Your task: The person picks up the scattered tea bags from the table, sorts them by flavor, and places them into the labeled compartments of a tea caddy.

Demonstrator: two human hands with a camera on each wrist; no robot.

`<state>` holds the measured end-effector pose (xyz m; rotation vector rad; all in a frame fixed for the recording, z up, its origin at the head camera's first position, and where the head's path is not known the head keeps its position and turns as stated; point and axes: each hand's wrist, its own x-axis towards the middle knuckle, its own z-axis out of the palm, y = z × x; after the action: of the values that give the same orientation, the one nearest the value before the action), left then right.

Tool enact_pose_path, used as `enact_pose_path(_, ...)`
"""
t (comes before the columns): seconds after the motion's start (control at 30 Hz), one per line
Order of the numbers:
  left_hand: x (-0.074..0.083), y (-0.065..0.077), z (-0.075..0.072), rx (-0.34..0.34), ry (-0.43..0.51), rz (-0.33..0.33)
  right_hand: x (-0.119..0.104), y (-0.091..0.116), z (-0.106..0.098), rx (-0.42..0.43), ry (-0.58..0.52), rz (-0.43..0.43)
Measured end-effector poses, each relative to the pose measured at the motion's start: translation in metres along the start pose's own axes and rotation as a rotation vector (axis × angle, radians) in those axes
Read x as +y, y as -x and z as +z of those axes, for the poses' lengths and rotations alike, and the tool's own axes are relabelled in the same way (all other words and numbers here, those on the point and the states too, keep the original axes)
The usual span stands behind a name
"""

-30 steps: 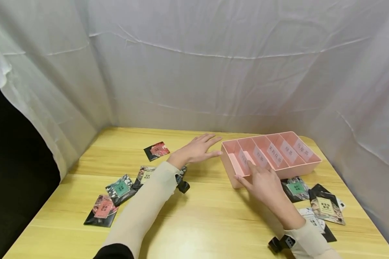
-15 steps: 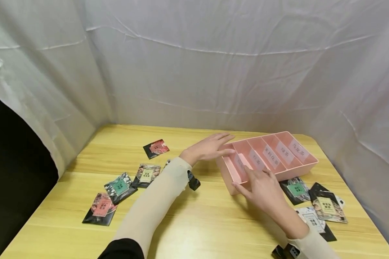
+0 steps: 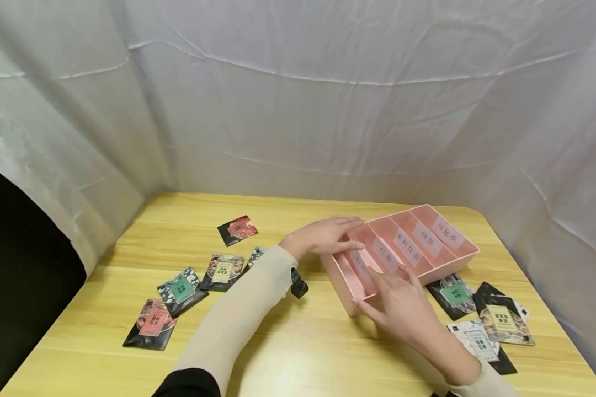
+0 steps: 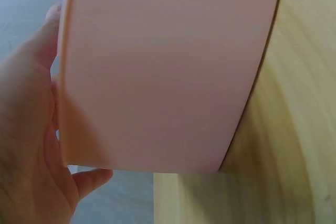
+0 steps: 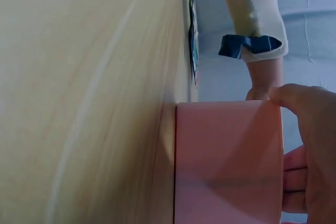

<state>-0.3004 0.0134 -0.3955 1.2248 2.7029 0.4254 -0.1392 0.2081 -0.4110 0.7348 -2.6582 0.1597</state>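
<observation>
A pink divided box (image 3: 439,271) with several labelled compartments stands at an angle on the right half of the table. My left hand (image 3: 325,236) holds its far left end, thumb across the rim; in the left wrist view one finger (image 4: 93,180) reaches round the box's corner. My right hand (image 3: 404,300) grips the near long wall, fingers hooked over the rim into the box. In the right wrist view the right thumb (image 5: 294,97) lies at the corner of the rim. The compartments' floors are partly hidden by the hands and dividers.
On the left lie several tea sachets: a red one (image 3: 237,228) at the back, a yellow-labelled one (image 3: 223,271), a green-labelled one (image 3: 181,289) and a red-labelled one (image 3: 152,322). Right of the box are a green-labelled sachet (image 3: 454,295), a yellow-labelled one (image 3: 503,320) and a white one (image 3: 478,341).
My left hand has moved right and come onto the box's left end. The box has shifted left and turned slightly, its left end nearer me; my right hand has stayed on its near wall.
</observation>
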Motion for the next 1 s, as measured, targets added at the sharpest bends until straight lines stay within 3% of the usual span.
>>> enact_pose_path(0.33, 0.003, 0.014, 0.005, -0.034, -0.020, 0.001, -0.003, 0.011, -0.012, -0.051, -0.043, -0.011)
enact_pose_path(0.7, 0.004, 0.036, 0.007, -0.049, -0.036, 0.020, 0.028, 0.035, -0.021, 0.035, -0.062, 0.071)
enact_pose_path(1.0, 0.001, 0.062, 0.008, -0.017, -0.038, 0.033, 0.048, 0.046, -0.023, 0.092, -0.041, 0.170)
